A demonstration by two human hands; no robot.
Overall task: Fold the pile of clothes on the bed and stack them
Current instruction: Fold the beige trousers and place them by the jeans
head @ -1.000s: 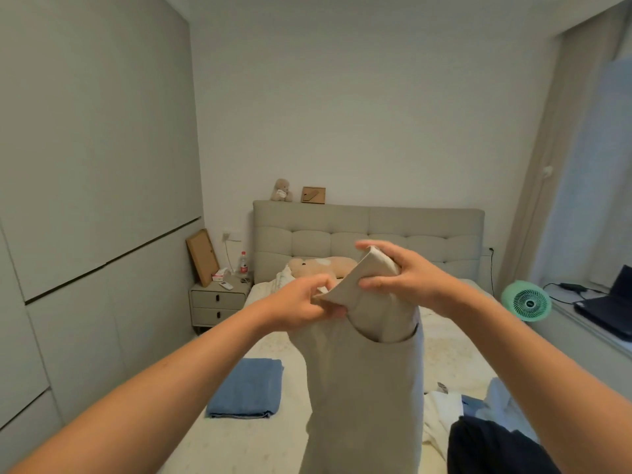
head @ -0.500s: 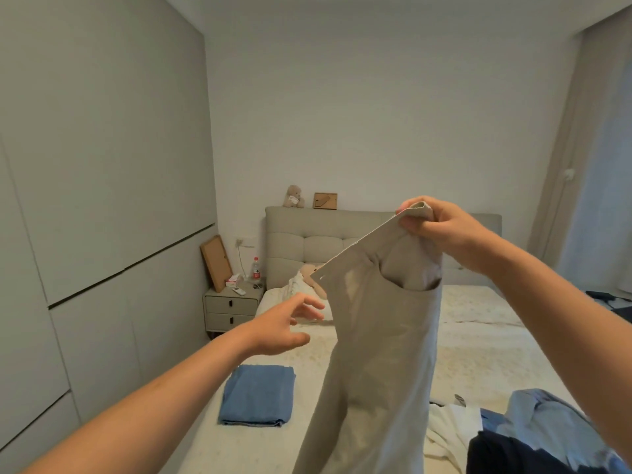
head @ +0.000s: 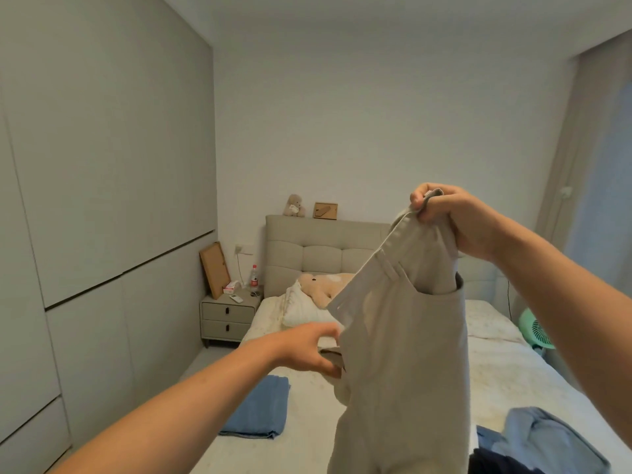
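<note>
Right in front of us we hold up a pair of beige trousers (head: pixel 403 364) above the bed (head: pixel 307 422). Our right hand (head: pixel 455 220) pinches one end of the waistband high up, so the cloth hangs straight down from it and out of view at the bottom. Our left hand (head: pixel 307 348) reaches in lower, its fingers curled around the fabric at the trousers' left edge. Near us at the bottom right lies the unfolded pile of clothes (head: pixel 537 443), light blue and dark pieces together. To our left a folded blue garment (head: pixel 256 408) rests flat on the mattress. Farther off we see a white pillow (head: pixel 301 309) and a plush bear (head: pixel 325 285) by the padded headboard (head: pixel 321 248), with a nightstand (head: pixel 229 316) beside the bed.
</note>
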